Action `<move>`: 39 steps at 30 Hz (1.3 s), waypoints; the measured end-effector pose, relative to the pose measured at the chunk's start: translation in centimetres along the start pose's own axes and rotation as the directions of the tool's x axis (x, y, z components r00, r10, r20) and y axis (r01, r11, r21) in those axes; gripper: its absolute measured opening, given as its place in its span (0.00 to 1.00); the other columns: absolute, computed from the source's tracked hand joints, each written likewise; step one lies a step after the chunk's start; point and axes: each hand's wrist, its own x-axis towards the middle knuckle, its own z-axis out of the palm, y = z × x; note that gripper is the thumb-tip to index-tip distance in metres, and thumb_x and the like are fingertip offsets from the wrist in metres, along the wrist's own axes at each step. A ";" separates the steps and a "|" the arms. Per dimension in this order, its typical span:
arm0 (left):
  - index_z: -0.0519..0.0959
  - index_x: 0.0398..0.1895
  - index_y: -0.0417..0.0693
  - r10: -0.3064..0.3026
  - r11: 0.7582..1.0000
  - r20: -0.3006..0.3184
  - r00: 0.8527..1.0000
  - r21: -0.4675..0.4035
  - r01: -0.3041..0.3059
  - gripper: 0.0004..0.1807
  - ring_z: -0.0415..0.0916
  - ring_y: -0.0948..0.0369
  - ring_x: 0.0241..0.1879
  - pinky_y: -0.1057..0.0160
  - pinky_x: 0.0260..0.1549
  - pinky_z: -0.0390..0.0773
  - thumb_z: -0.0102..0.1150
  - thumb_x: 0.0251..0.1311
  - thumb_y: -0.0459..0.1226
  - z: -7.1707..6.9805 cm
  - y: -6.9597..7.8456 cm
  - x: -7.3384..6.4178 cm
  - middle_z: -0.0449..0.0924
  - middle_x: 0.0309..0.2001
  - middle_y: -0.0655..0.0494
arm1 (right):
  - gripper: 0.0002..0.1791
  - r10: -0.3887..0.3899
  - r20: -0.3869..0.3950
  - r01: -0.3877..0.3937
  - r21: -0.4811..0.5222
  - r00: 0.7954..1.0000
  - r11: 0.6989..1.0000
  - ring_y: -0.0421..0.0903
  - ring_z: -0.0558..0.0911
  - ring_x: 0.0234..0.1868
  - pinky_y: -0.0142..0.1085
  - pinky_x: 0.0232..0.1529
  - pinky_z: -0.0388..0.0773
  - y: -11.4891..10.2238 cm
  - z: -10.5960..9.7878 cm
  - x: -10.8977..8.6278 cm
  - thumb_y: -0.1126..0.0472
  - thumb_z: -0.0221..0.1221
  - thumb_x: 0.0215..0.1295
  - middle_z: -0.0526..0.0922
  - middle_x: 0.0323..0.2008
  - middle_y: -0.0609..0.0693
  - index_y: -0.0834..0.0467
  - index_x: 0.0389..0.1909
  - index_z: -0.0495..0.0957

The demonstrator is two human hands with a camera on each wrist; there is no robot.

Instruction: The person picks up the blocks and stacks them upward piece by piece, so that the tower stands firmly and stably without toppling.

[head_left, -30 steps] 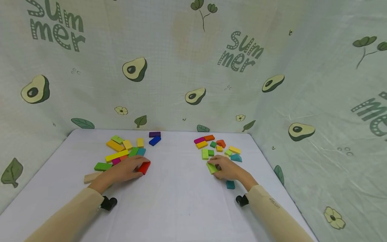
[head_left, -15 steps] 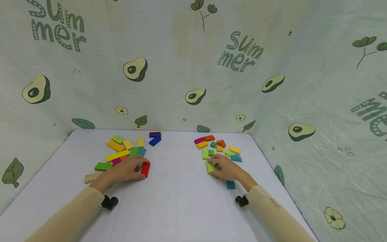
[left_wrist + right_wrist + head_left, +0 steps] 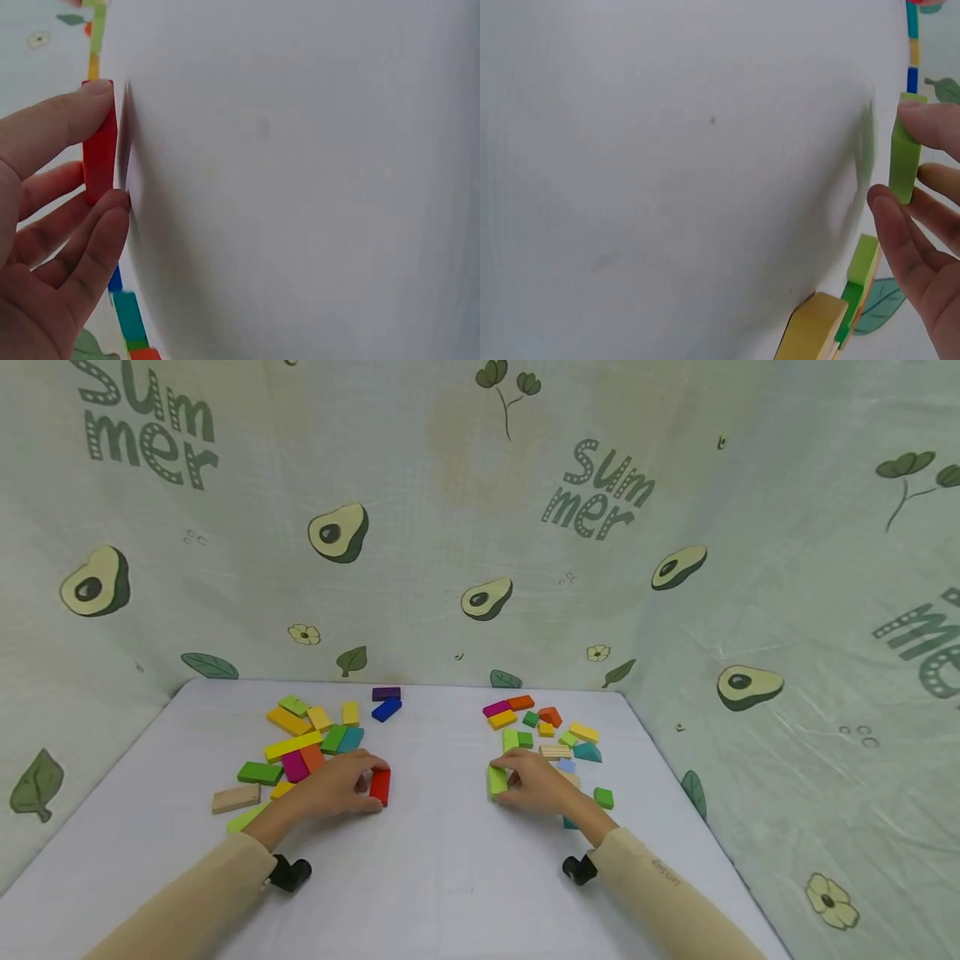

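Observation:
My left hand (image 3: 339, 785) pinches a red rectangular block (image 3: 380, 787) by its two ends, thumb at one and fingers at the other. In the left wrist view the red block (image 3: 100, 154) stands a little off the white surface. My right hand (image 3: 536, 783) grips a light green block (image 3: 497, 782) in the same way, thumb and fingers at its ends. The right wrist view shows that light green block (image 3: 905, 154) just above the surface. The two held blocks face each other across the table's middle, well apart.
On the left lies a spread of coloured blocks, among them a yellow bar (image 3: 292, 747) and a plain wooden block (image 3: 236, 798). A blue block (image 3: 386, 709) lies at the back. Smaller blocks, such as a teal piece (image 3: 587, 752), are scattered on the right of the white table (image 3: 442, 877).
Both hands have moved inward, the left one rightward with the red block and the right one leftward with the light green block. Blocks that the arms covered now show.

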 end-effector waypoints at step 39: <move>0.83 0.62 0.52 -0.057 0.997 -0.017 0.998 -0.059 0.056 0.31 0.73 0.62 0.38 0.63 0.41 0.82 0.83 0.55 0.43 3.2 3.8 2.6 0.79 0.43 0.60 | 0.32 -0.049 0.016 0.046 0.154 0.999 0.987 0.36 0.79 0.39 0.25 0.45 0.80 -5.7 5.1 4.3 0.57 0.75 0.66 0.82 0.58 0.51 0.58 0.69 0.79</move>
